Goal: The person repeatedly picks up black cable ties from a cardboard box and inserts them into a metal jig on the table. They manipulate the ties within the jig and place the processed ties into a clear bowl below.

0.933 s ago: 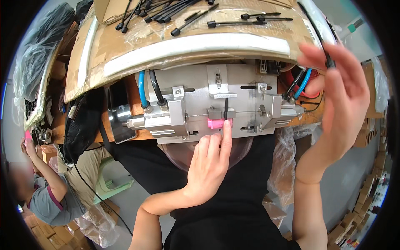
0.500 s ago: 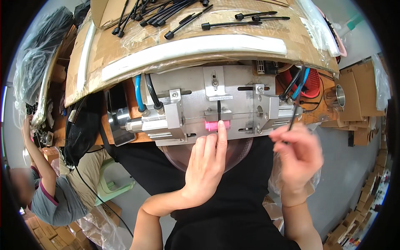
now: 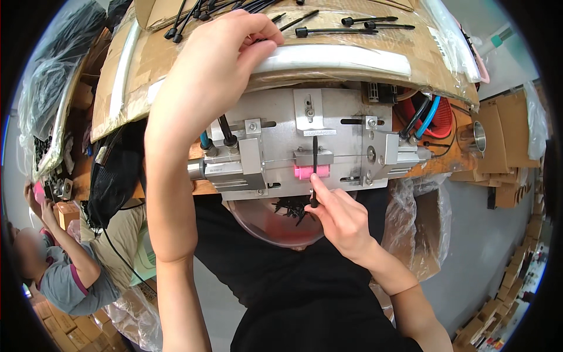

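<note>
In front of me is a metal clamping fixture (image 3: pixel 281 123) with a pink block (image 3: pixel 304 172) at its front middle. A thin black rod (image 3: pixel 315 154) lies across the block, pointing away from me. My right hand (image 3: pixel 347 226) pinches the rod's near end between thumb and forefinger, with the fingertip against the pink block. Up on the cardboard, my left hand (image 3: pixel 214 61) reaches over the loose black rods. Its thumb and fingers close around the capped end of one black rod (image 3: pixel 300 20), largely hidden by the hand.
Several more black capped rods (image 3: pixel 337 31) lie on the plastic-wrapped cardboard (image 3: pixel 434 76). Below the fixture, a clear bowl (image 3: pixel 252 218) holds short black pieces. Blue and black hoses join cylinders on both sides. A red basket (image 3: pixel 444 120) and metal cup (image 3: pixel 479 136) stand right; a co-worker (image 3: pixel 73 276) sits left.
My left hand has left the pink block and moved up to the rods on the cardboard. My right hand has come in from the right with a rod to the fixture.
</note>
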### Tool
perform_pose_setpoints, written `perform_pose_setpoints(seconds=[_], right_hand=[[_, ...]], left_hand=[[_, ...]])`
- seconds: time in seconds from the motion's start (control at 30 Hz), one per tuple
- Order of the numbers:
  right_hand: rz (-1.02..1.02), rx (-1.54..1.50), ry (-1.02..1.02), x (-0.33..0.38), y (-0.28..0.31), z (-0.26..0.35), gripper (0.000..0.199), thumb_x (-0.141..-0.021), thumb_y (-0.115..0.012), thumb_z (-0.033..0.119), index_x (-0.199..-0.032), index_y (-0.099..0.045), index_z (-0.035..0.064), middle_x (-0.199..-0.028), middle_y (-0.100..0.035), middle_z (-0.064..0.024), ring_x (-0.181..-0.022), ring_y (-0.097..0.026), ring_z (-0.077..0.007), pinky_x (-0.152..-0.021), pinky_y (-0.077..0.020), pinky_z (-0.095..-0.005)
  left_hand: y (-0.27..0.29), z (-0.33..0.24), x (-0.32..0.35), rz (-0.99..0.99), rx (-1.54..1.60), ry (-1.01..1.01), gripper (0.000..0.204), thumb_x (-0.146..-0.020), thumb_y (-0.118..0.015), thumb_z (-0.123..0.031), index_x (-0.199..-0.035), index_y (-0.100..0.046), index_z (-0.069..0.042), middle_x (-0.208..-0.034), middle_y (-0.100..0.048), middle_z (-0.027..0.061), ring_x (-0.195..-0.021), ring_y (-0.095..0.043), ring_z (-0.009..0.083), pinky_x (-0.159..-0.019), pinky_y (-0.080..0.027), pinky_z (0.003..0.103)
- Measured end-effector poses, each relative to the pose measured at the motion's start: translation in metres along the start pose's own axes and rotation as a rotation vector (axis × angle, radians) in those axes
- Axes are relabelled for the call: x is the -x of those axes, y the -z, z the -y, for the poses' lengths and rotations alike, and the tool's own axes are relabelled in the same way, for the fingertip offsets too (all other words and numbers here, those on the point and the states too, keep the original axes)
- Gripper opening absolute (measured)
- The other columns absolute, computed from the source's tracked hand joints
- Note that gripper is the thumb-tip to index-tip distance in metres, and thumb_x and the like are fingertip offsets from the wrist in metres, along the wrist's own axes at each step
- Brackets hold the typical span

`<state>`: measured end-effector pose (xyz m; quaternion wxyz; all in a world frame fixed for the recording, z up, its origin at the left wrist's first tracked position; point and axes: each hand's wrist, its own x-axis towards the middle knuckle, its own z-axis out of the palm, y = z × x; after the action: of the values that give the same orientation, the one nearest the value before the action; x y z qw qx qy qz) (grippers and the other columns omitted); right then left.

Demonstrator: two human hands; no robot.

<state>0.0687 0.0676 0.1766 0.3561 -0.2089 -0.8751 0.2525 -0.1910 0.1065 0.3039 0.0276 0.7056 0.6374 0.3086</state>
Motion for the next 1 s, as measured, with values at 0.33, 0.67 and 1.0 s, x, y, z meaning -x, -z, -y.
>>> perform_pose_setpoints(seconds=[0.33, 0.67, 1.0], right_hand=[[-0.140, 0.413, 0.336, -0.129, 0.073, -0.002, 0.028, -0.077, -0.070, -0.002, -0.105, -0.071, 0.0028, -0.077, -0.068, -0.0077, -0.068, -0.065, -0.0205, -0.059, -0.0490, -0.0300], [0.181, 0.358, 0.140, -0.225, 0.087, -0.017, 0.015, -0.086, -0.061, 0.007, -0.096, -0.069, -0.0010, -0.083, -0.068, -0.0179, -0.079, -0.067, -0.0310, -0.074, -0.0524, -0.0369], [-0.262, -0.165, -0.018, -0.143, 0.132, 0.007, 0.016, -0.093, -0.058, 0.001, -0.108, -0.061, -0.0030, -0.096, -0.070, -0.0180, -0.077, -0.066, -0.0192, -0.061, -0.0493, -0.0253]], left_hand=[[-0.066, -0.084, 0.131, -0.208, -0.149, 0.085, 0.059, -0.075, -0.070, 0.001, -0.132, -0.055, 0.004, -0.089, -0.055, 0.0065, -0.077, -0.054, 0.0205, -0.072, -0.047, 0.034], [-0.123, -0.104, 0.153, -0.018, -0.251, 0.129, 0.062, -0.076, -0.063, -0.001, -0.136, -0.048, 0.006, -0.090, -0.049, 0.0069, -0.080, -0.050, 0.0198, -0.071, -0.045, 0.030], [-0.120, -0.105, 0.142, 0.003, -0.220, 0.091, 0.067, -0.075, -0.060, 0.002, -0.139, -0.042, 0.009, -0.092, -0.048, 0.0087, -0.083, -0.050, 0.0212, -0.076, -0.047, 0.031]])
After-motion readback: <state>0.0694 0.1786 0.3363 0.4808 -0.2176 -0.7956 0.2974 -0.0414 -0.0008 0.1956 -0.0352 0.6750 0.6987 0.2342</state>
